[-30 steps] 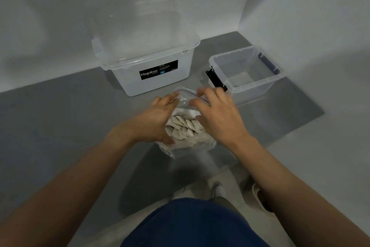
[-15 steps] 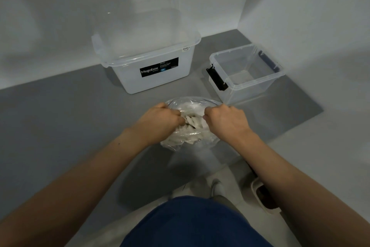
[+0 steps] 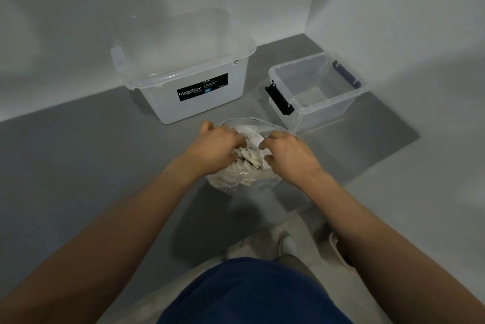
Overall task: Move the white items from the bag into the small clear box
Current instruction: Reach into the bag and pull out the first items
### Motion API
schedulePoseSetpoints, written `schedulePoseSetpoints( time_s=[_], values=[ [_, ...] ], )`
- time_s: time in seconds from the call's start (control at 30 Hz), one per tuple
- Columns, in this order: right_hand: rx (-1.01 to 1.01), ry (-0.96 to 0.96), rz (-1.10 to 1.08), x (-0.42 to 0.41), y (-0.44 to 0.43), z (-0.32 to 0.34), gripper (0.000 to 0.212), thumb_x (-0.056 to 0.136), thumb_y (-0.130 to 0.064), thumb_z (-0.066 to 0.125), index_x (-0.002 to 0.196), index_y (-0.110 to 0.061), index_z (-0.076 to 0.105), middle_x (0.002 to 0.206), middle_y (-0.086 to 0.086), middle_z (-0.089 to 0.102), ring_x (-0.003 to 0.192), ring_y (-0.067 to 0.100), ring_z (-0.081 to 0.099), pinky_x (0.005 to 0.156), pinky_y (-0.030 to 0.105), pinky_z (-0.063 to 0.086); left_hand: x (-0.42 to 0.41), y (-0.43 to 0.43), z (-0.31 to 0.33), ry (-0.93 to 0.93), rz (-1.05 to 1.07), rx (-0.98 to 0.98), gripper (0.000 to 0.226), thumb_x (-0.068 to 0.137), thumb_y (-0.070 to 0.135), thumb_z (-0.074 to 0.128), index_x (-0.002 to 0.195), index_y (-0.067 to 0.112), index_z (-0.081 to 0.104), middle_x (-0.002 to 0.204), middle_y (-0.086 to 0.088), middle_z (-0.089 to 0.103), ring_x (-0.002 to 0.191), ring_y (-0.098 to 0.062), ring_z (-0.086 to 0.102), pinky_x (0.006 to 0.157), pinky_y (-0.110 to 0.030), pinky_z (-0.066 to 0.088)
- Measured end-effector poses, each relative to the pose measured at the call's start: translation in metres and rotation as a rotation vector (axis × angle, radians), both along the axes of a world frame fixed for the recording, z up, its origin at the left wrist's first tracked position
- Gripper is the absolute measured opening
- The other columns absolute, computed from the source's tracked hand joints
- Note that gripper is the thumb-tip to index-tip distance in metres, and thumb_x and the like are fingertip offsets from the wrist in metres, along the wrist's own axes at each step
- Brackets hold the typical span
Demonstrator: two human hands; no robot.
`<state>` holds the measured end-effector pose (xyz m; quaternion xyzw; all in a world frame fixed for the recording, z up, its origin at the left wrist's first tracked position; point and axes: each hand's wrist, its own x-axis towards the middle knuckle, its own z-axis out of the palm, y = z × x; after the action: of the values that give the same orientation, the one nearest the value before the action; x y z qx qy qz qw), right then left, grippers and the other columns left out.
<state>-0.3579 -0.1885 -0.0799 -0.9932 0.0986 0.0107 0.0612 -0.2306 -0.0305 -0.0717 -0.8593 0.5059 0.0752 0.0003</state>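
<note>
Both left hand (image 3: 215, 149) and right hand (image 3: 287, 157) clutch the limp bag (image 3: 236, 183); light, slick white sachets (image 3: 248, 161) between them likely suit edge pinches.

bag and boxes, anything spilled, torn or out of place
Nothing stands out. The bag sits on the grey surface, its mouth gripped by the left hand and right hand, with the white items inside and none spilled. The small box and big box stand upright, apart.
</note>
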Motion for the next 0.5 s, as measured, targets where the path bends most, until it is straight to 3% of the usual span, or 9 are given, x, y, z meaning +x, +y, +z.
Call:
schedulePoseSetpoints(
  time_s=[0.1, 0.27, 0.33, 0.43, 0.5],
  values=[
    [0.105, 0.012, -0.026, 0.007, 0.007, -0.002, 0.027, 0.093, -0.031, 0.067, 0.119, -0.026, 0.073, 0.117, -0.001, 0.070, 0.105, 0.023, 0.066, 0.091, 0.040, 0.053, -0.003, -0.005, -0.011, -0.080, -0.037, -0.042, 0.041, 0.093, 0.016, 0.060, 0.128, 0.035, 0.063, 0.118, 0.012, 0.064, 0.114, -0.017, 0.053, 0.091, -0.039, 0.023],
    [0.152, 0.032, -0.066, 0.016, 0.010, -0.015, 0.041, 0.088, -0.051, 0.068, 0.121, -0.027, 0.070, 0.115, -0.003, 0.068, 0.104, 0.022, 0.066, 0.090, 0.040, 0.051, 0.003, -0.015, -0.019, -0.080, -0.057, -0.021, 0.023, 0.096, 0.034, 0.057, 0.114, 0.035, 0.072, 0.111, 0.010, 0.066, 0.111, -0.017, 0.051, 0.094, -0.040, 0.027],
    [0.216, -0.020, -0.098, 0.018, 0.011, -0.017, 0.035, 0.090, -0.047, 0.067, 0.117, -0.025, 0.071, 0.107, -0.004, 0.070, 0.098, 0.021, 0.067, 0.084, 0.037, 0.053, 0.006, -0.016, -0.016, -0.039, -0.014, -0.094, 0.022, 0.097, 0.039, 0.056, 0.111, 0.033, 0.073, 0.107, 0.010, 0.068, 0.110, -0.016, 0.053, 0.094, -0.040, 0.026],
    [0.366, -0.113, -0.163, 0.019, 0.007, -0.018, 0.012, 0.094, -0.033, 0.066, 0.092, -0.023, 0.074, 0.084, -0.006, 0.071, 0.080, 0.018, 0.066, 0.072, 0.036, 0.055, 0.013, -0.015, -0.009, 0.061, 0.051, -0.229, 0.020, 0.096, 0.046, 0.059, 0.108, 0.033, 0.070, 0.101, 0.013, 0.070, 0.105, -0.013, 0.058, 0.098, -0.041, 0.029],
    [0.475, -0.129, -0.215, 0.018, 0.001, -0.018, 0.021, 0.094, -0.028, 0.069, 0.074, -0.024, 0.066, 0.065, -0.008, 0.062, 0.064, 0.011, 0.057, 0.064, 0.034, 0.051, 0.020, -0.011, -0.008, 0.209, 0.101, -0.286, 0.028, 0.091, 0.049, 0.066, 0.114, 0.034, 0.067, 0.102, 0.017, 0.070, 0.104, -0.008, 0.063, 0.103, -0.042, 0.036]
  ],
)
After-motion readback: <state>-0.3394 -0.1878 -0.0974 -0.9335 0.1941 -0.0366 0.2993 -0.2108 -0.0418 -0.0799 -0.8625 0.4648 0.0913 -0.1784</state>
